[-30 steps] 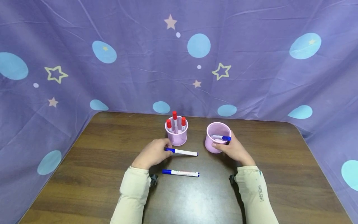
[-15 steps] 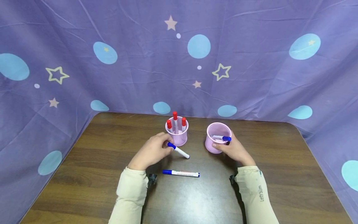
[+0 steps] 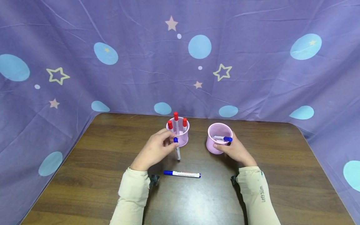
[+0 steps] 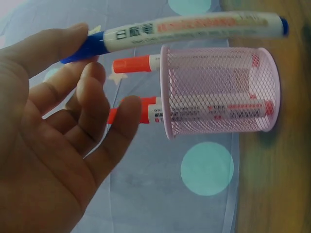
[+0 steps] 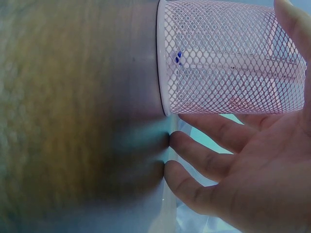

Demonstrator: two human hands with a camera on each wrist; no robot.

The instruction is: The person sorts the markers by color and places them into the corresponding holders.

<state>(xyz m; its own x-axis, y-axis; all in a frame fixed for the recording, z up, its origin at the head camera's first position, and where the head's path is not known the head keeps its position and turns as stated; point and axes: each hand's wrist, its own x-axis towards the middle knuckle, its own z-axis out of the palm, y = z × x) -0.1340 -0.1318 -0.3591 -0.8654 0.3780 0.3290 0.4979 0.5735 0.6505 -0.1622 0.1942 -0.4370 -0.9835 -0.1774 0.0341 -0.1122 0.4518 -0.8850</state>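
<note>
My left hand (image 3: 157, 147) pinches a blue-capped whiteboard marker (image 4: 194, 31) by its cap between thumb and fingertips. The marker hangs nearly upright, cap up, in front of the left pink mesh pen cup (image 3: 183, 139). In that cup stand several red-capped markers (image 4: 133, 65). My right hand (image 3: 237, 150) grips the right pink mesh pen cup (image 5: 233, 58), thumb on its near side and fingers around the right. A blue-capped marker (image 3: 227, 139) leans inside this cup, its cap at the rim. Another blue-capped marker (image 3: 185, 174) lies flat on the table between the forearms.
The brown wooden table (image 3: 98, 156) has its far edge against a purple curtain (image 3: 140, 62) with stars and dots. Both pen cups stand toward the back, a gap between them. Black straps (image 3: 154, 180) show at the wrists.
My left hand has lifted the marker's cap end, swinging it from lying across the table to nearly upright beside the left cup. The right hand and its cup stay still.
</note>
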